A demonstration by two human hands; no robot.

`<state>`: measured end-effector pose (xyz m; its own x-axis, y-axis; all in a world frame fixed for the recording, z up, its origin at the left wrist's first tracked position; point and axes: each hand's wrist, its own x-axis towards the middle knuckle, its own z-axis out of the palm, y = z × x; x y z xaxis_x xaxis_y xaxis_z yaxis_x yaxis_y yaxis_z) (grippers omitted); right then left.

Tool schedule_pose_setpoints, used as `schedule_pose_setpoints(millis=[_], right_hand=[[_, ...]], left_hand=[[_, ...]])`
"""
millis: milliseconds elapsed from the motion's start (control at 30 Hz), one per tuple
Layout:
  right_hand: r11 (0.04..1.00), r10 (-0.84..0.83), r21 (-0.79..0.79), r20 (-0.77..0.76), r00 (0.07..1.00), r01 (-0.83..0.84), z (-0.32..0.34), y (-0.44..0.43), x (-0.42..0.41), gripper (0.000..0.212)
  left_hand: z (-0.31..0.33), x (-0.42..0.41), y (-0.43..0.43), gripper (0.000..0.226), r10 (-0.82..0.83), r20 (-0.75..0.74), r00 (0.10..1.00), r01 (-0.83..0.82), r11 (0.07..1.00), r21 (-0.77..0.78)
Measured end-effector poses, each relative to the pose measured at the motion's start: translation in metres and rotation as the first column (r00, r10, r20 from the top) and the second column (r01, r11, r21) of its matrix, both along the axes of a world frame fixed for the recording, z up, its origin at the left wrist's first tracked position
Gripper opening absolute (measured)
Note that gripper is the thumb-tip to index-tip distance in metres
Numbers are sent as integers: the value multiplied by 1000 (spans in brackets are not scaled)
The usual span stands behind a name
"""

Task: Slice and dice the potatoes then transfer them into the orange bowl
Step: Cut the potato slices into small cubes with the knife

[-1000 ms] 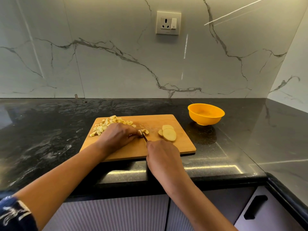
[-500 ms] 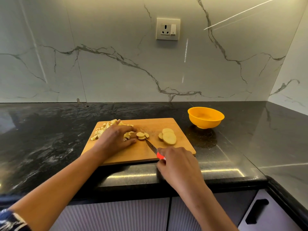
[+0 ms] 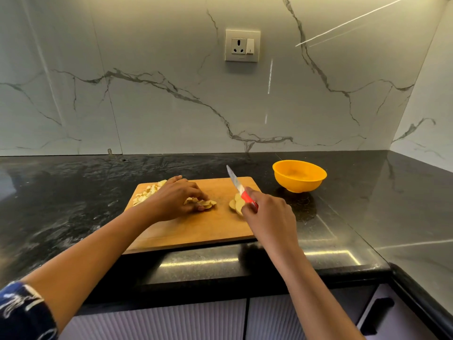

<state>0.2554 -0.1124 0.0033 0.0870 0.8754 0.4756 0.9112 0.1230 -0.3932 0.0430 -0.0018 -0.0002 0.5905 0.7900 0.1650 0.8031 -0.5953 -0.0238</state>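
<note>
My patterned sleeve [image 3: 22,312] shows at the bottom left corner, and the arm runs from it up over the black countertop [image 3: 61,204] to the wooden cutting board [image 3: 196,229]. At the board's far left corner lies the diced potato [image 3: 147,192], a loose pale heap partly hidden behind my wrist. My left hand [image 3: 175,200] lies palm down on the board, the fingers bent, their tips and the thumb closed on a small cluster of cut pieces [image 3: 207,203] just right of the hand (how many pieces I cannot tell).

A bare strip of board separates these from the potato slices [image 3: 236,204], a few round ones overlapping, half covered by my other hand. On the marble wall [image 3: 147,106] straight above them is a socket [image 3: 242,46].

My right hand [image 3: 267,214] is wrapped round the red handle of the knife [image 3: 235,180]. The blade is lifted off the board and slants up and away to the left, its tip over the board's far edge.

The orange bowl [image 3: 299,176] stands on the countertop just beyond the board's far right corner, touching nothing, with no potato visible inside. Low at the right is a dark cabinet handle [image 3: 377,315].
</note>
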Motion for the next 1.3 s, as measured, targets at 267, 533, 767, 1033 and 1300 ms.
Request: schedule_pose_setpoints(millis=[267,533,767,1033,1300], right_hand=[[999,-44,-4,-136,990,44,-11,21,7,44],[998,-67,5,-239,969,70,-14,20,17,43],[998,-55,15,-246,968,60,-17,20,12,43],[999,-47,10,-208,977,51,-18,16,9,45],[1000,-25,9,-169,985,27,-17,14,5,45]], left_hand=[[-3,30,11,34,22,8,1000,-23,998,55],[7,63,30,31,129,217,968,-74,966,-246],[20,37,28,12,211,333,919,-94,938,-335],[22,34,26,46,208,102,973,-177,952,-249],[15,38,22,24,224,147,963,-183,951,-250]])
